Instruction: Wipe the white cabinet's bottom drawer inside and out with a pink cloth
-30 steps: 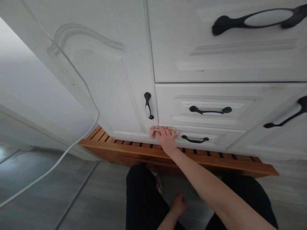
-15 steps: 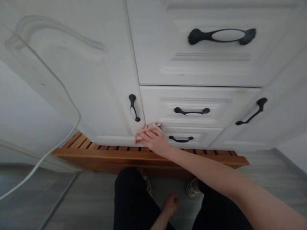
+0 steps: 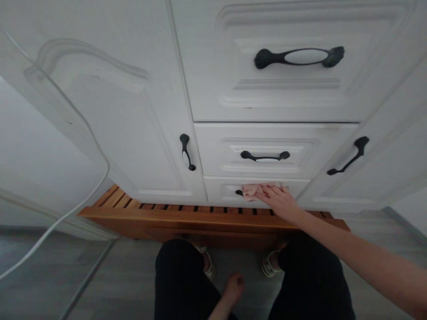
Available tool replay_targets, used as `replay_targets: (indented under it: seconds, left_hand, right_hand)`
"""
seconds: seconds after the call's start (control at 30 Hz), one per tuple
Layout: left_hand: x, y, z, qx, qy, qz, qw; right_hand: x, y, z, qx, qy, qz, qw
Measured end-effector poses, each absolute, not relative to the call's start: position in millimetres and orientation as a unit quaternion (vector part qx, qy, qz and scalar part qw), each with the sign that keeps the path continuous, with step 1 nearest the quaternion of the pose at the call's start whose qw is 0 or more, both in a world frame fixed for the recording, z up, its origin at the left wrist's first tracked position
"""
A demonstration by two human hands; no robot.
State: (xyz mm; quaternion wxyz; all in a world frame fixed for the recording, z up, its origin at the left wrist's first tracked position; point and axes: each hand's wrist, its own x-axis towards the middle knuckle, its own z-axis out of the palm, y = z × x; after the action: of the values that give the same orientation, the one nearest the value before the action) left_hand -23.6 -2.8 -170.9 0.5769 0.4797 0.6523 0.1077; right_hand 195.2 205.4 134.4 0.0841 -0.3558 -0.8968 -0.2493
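Observation:
A pink cloth [image 3: 251, 191] lies pressed against the front of the bottom white drawer [image 3: 218, 187], over most of its dark handle. My right hand [image 3: 278, 201] is on the cloth, fingers pointing left and holding it to the drawer. Low in the view, between my knees, my left hand [image 3: 234, 286] hangs with its fingers curled in, and nothing shows in it. Above the cloth is the middle drawer with its black and white handle [image 3: 265, 156].
A slatted wooden bench [image 3: 213, 218] runs along the cabinet's foot, in front of my shoes. Cabinet doors with dark handles [image 3: 187, 152] flank the drawers. A white cable [image 3: 88, 129] curves down the left side. The top drawer [image 3: 300, 93] is closed.
My right hand and the cloth have moved right, from the lower left corner by the door onto the bottom drawer's handle. The view has shifted slightly. My left hand has hardly moved.

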Motion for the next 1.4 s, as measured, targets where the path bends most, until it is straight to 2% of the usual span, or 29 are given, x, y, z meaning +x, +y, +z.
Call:
replay_targets:
  seconds: [0.13,0.27,0.37,0.43,0.53,0.6,0.73,0.83,0.9,1.07,1.13,1.4]
  left_hand:
    - [-22.1,-2.1,-172.2,0.499,0.656,0.078,0.561]
    - [-17.0,-2.7,-172.8,0.513,0.653,0.070,0.553]
    - [-14.9,-3.6,-172.6,0.517,0.654,0.070,0.548]
    - [-15.0,-4.0,-171.9,0.517,0.656,0.070,0.545]
    - [-16.1,-3.8,-170.2,0.519,0.656,0.072,0.543]
    - [-16.5,-3.2,-169.3,0.520,0.656,0.070,0.543]
    - [-17.1,-2.4,-168.4,0.519,0.658,0.063,0.543]
    - [-18.3,-1.8,-167.8,0.517,0.658,0.062,0.544]
    - [-19.1,-1.0,-167.2,0.516,0.658,0.062,0.544]
    - [-18.8,-0.7,-167.4,0.517,0.656,0.070,0.545]
    - [-17.8,-2.3,-168.9,0.515,0.654,0.071,0.550]
    - [-17.4,-3.6,-175.4,0.500,0.653,0.075,0.563]
  right_hand:
    - [222.6,189.4,106.8,-0.486,-0.831,-0.249,0.103]
    - [236.9,169.2,55.1,-0.595,-0.755,-0.233,0.148]
    - [227.2,152.0,16.6,-0.635,-0.727,-0.192,0.175]
    - [208.3,143.1,3.8,-0.630,-0.726,-0.157,0.226]
    - [162.7,136.7,13.8,-0.574,-0.751,-0.117,0.305]
    - [124.3,138.5,36.6,-0.532,-0.773,-0.114,0.327]
    - [49.8,162.8,89.7,-0.471,-0.768,-0.161,0.403]
    - [13.7,194.1,104.7,-0.460,-0.750,-0.200,0.432]
    - [2.4,211.8,94.7,-0.460,-0.757,-0.206,0.416]
    - [7.8,223.7,36.3,-0.334,-0.902,-0.103,0.253]
    - [17.1,223.2,20.8,-0.292,-0.928,-0.080,0.217]
    - [105.2,226.6,28.5,-0.253,-0.951,-0.080,0.162]
